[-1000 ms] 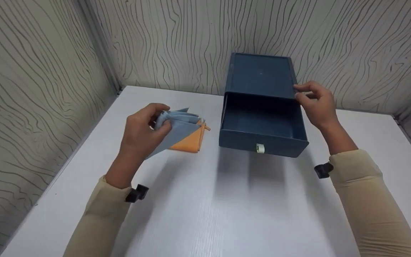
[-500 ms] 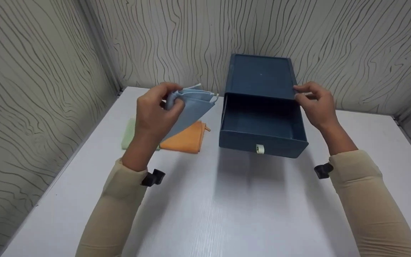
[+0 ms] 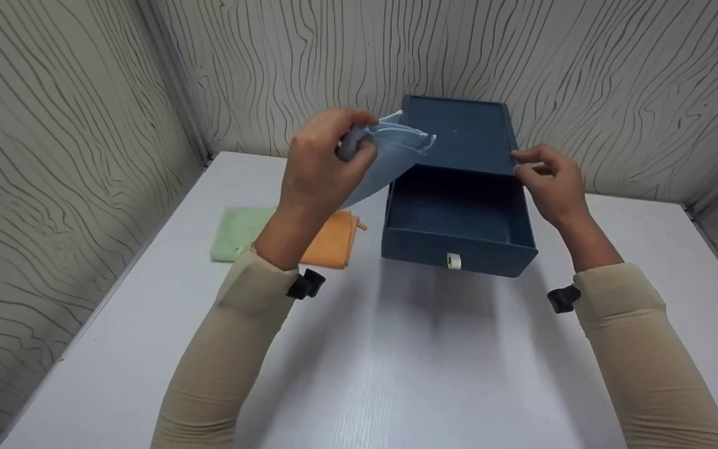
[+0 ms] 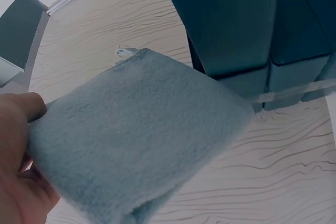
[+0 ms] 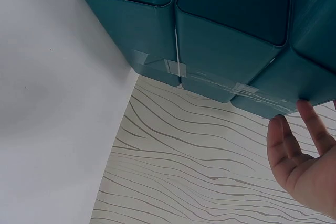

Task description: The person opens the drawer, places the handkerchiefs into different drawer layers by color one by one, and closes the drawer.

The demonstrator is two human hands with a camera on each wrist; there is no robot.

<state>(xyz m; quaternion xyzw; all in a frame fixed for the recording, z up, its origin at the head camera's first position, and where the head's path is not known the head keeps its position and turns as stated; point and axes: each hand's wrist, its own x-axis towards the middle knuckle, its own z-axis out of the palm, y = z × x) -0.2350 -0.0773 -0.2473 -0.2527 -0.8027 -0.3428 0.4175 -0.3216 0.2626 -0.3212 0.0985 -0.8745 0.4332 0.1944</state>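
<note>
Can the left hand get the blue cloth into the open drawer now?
Probably yes: the left hand holds the blue cloth just beside the open drawer, whose top is uncovered.

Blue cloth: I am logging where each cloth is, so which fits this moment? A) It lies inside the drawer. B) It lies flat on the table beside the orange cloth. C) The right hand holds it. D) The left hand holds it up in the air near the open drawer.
D: the left hand grips the blue cloth above the table, beside the open drawer, while the right hand rests on the box's edge.
</note>
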